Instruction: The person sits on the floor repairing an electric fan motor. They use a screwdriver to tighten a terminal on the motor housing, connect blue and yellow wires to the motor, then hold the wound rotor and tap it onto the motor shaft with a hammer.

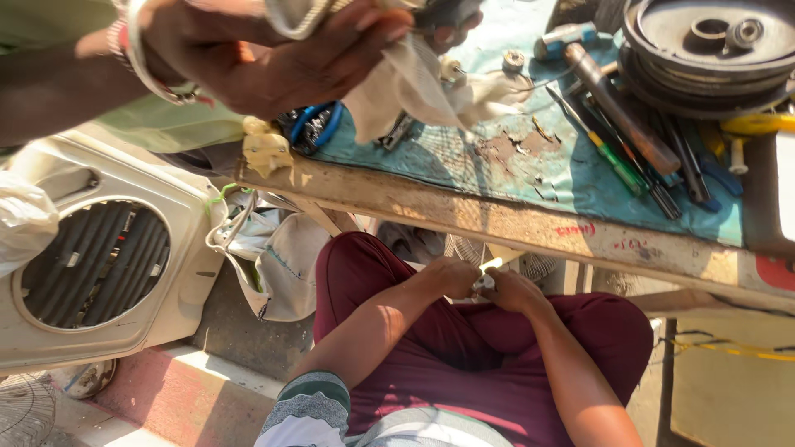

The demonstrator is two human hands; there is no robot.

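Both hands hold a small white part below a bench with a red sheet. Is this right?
No: the sheet is teal, not red, as the head view shows. Left hand and right hand do hold the small white part below the bench.

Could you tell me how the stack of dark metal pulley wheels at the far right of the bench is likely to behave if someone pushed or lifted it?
The pulley wheels look like thick solid metal, so probably heavy for their size and stiff. Lying flat on the workbench, they seem unlikely to roll or tip. A push might scrape them across the worn blue bench cover rather than slide them easily.
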